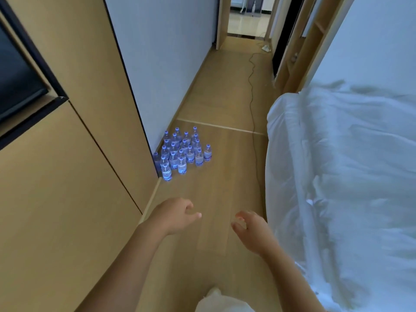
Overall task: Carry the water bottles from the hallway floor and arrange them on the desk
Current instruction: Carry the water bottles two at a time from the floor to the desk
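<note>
Ahead, the water bottles point(182, 152) cluster upright against the wall corner point(155, 158), so your left hand point(174, 216) and right hand point(252, 230) reach toward them loose-fingered, holding nothing.

1. You see the water bottles point(183, 152) as clear plastic with pale blue caps and blue-and-white labels carrying dark blue lettering.
2. The floor point(216, 194) under them is light tan wood grain, crossed by one pale strip.
3. On your left, the cabinet panels point(67, 176) are plain tan with thin dark seams, and a black-framed dark screen point(15, 82) sits in them.
4. The wall point(162, 52) beyond is a flat bluish white with a dark edge.
5. The bedding point(351, 165) to your right is plain white, tinted blue in its folds.
6. A dark cable point(251, 86) runs along the floor.
</note>
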### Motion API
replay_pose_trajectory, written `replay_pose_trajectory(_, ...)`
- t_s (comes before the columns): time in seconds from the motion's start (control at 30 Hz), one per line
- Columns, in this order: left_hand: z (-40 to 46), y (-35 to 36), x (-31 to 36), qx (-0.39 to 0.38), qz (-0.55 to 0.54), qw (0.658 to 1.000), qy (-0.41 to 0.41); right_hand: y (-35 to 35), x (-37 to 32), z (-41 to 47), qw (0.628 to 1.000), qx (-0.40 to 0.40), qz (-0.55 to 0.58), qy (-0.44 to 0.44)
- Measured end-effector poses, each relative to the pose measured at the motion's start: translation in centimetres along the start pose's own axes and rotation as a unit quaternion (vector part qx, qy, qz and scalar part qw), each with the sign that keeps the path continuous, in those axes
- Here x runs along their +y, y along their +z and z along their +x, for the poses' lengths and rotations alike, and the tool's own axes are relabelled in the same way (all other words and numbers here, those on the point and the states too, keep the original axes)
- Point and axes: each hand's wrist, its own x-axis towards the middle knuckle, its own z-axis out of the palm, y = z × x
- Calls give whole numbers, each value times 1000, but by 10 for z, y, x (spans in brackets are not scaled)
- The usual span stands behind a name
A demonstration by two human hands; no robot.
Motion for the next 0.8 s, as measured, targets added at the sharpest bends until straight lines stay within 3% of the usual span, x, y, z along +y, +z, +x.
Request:
replay_pose_trajectory(0.43, 194, -59, 26, -14, -25, 999, -27, -62, 7, 206, 999, -47, -6, -4)
replay_pose_trajectory(0.8, 464, -96, -15, -27, -139, 986, -93, -52, -15, 450, 984, -133, 62, 98)
